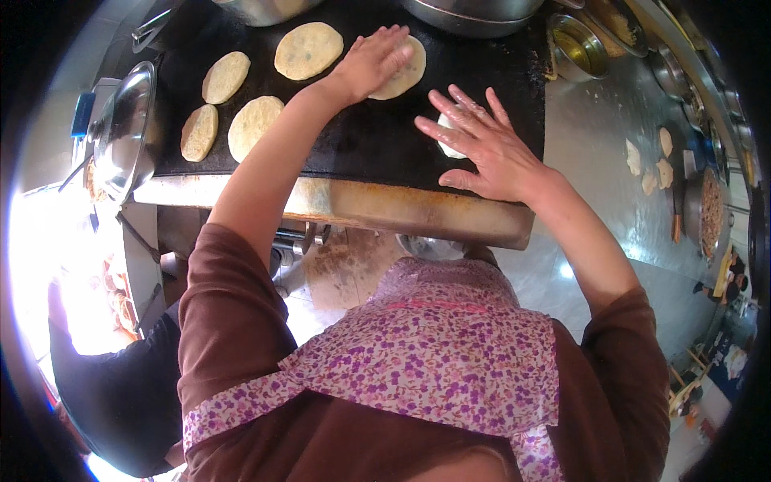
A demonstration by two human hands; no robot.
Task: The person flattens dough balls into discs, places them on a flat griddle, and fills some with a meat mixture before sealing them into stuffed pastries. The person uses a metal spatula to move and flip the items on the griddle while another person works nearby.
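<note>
My left hand lies flat over a round flatbread on the black griddle, covering its left part; it grasps nothing. To the right, my right hand is spread wide with shiny, wet-looking fingers. Beneath those fingers a white piece of dough shows partly; whether they touch it I cannot tell. A pale flatbread rests left of my left hand. Nearer the griddle's front is another flatbread, partly hidden by my forearm. Two smaller flatbreads, one upper and one lower, lie farther left.
Metal pans stand along the griddle's back. A shiny lid leans at its left edge. Right of it are a pot of yellow oil, dough scraps and a bowl of filling on a metal counter. Another person's dark sleeve is lower left.
</note>
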